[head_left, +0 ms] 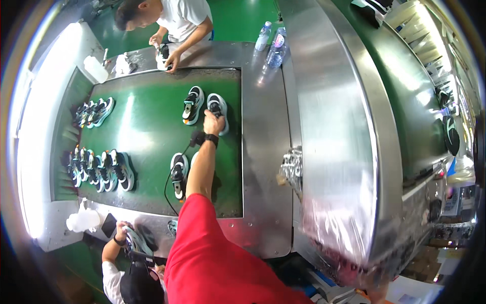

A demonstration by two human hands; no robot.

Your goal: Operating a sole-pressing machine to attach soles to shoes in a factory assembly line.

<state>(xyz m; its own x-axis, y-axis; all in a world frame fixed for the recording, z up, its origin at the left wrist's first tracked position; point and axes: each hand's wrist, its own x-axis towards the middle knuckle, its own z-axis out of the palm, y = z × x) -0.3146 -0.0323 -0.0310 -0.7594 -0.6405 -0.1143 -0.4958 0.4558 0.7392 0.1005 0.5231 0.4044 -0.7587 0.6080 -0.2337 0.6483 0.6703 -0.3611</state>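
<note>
My left hand (213,123), at the end of a red-sleeved arm with a black wristband, is closed on the upper of a black-and-white sneaker (217,105). The sneaker rests on the right side of a green conveyor belt (147,126). Just left of it lies a matching sneaker (193,105) with an orange accent. Nearer to me another sneaker (178,176) sits beside my forearm, which partly hides one more shoe. A small part of what looks like my right hand (377,294) shows at the lower edge by clear plastic wrapping; its fingers are hidden.
Several sneakers (104,169) stand in rows at the belt's left. Across it, a co-worker (185,23) handles a shoe; another person (136,281) holds one at lower left. Bottles (276,48) stand on the metal edge. A thin black cable (166,190) hangs near my wrist.
</note>
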